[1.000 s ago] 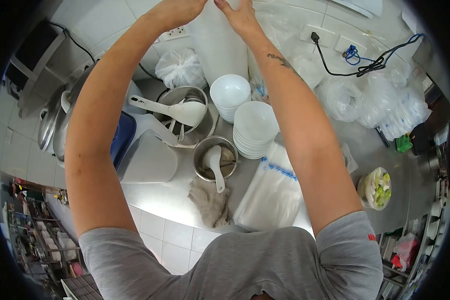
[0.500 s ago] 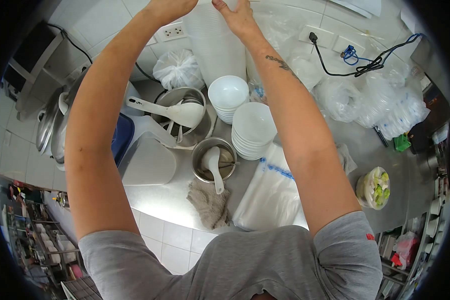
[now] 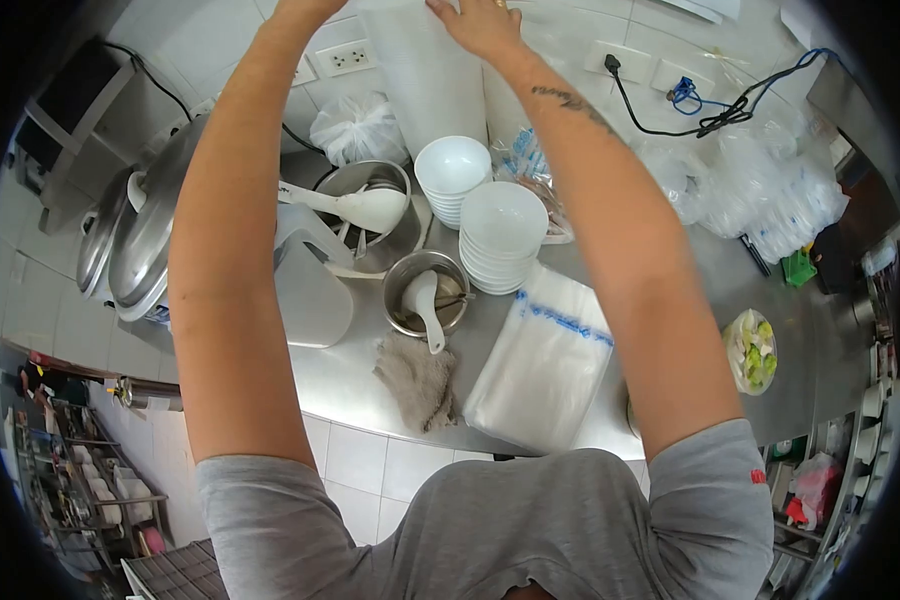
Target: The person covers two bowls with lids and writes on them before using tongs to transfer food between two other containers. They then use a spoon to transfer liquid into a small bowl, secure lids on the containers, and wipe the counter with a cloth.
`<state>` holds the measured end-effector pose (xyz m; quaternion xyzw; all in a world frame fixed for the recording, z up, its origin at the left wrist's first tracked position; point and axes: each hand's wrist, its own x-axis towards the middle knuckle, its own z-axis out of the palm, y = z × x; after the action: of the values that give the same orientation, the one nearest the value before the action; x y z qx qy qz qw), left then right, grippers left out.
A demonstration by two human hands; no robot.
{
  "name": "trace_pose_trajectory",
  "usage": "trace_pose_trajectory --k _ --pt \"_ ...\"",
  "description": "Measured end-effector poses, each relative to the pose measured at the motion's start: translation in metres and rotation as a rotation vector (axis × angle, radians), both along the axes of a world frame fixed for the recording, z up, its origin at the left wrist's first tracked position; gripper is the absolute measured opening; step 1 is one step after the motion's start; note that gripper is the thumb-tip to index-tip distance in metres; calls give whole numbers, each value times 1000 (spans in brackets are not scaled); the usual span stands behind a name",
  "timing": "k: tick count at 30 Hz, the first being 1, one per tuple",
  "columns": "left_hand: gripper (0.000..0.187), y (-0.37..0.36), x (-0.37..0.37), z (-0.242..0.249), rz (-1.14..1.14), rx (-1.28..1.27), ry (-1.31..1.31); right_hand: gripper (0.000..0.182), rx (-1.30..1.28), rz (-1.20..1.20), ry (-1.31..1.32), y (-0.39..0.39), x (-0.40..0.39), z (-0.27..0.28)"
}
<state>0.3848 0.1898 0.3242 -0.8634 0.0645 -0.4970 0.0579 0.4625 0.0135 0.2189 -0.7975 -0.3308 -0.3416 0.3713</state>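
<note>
A tall stack of clear plastic containers [image 3: 428,85] stands against the tiled wall, its top cut off by the upper frame edge. My right hand [image 3: 482,28] is at the stack's upper right side, its thumb lying against the plastic; the other fingertips are mostly out of frame. My left hand [image 3: 310,8] is raised to the left of the stack, and its fingers are cut off by the frame edge. Below the stack are white bowls in two piles, small bowls [image 3: 453,165] and wider bowls [image 3: 504,225].
A metal pot [image 3: 407,235] holds utensils and a white ladle [image 3: 370,210]. A smaller pot [image 3: 395,312] contains a white spoon [image 3: 425,310]. Around them are a cloth [image 3: 415,385], plastic bags [image 3: 545,365], a clear pitcher [image 3: 315,305], large lidded pots [image 3: 155,230] and a vegetable tub [image 3: 750,352].
My left hand has shifted left and up, further out of frame. My right hand has moved slightly right and up. The view has tilted a little, and the stack stays in place.
</note>
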Motion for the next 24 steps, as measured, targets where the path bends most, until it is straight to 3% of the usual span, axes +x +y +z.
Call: trace_pose_trajectory --k 3,6,10,15,21,24 --pt "13 -53 -31 7 13 -5 58 43 386 491 327 -21 1 23" --pt "12 -111 -48 -4 -209 10 82 38 695 798 543 -66 -79 64" --pt "12 -176 -69 -8 -325 -70 99 20 644 715 279 -111 -79 76" --pt "12 -250 -82 -12 -477 -92 89 18 467 524 -21 -196 -93 77" --pt "15 -373 -84 -28 -455 -222 -88 19 418 311 -144 -306 -123 80" --pt "17 -426 -87 -36 -474 -321 -90 20 415 260 -35 -364 -151 80"
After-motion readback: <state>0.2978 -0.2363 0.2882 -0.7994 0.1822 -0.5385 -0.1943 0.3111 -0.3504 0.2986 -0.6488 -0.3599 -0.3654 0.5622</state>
